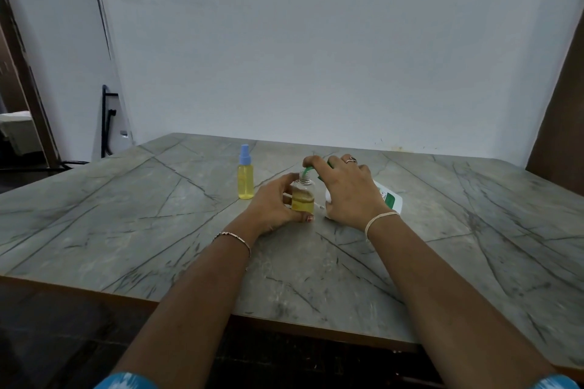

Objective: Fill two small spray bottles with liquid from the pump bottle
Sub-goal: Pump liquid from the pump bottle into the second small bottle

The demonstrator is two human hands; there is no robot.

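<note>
A small clear spray bottle [302, 197], uncapped and about half full of yellow liquid, stands on the table. My left hand [274, 203] grips it from the left. My right hand [346, 191] lies over the white pump bottle [389, 197] and presses its green pump head, whose spout [306, 172] points down into the small bottle's open neck. Most of the pump bottle is hidden behind that hand. A second small spray bottle [246, 176], full of yellow liquid and closed with a blue sprayer cap, stands upright to the left, apart from both hands.
The grey marble-patterned table [158, 230] reaches back to a white wall. Its front edge runs near my forearms. A thin white part [318, 206], perhaps a sprayer tube, lies by the open bottle. A black metal frame [107, 123] leans at the far left.
</note>
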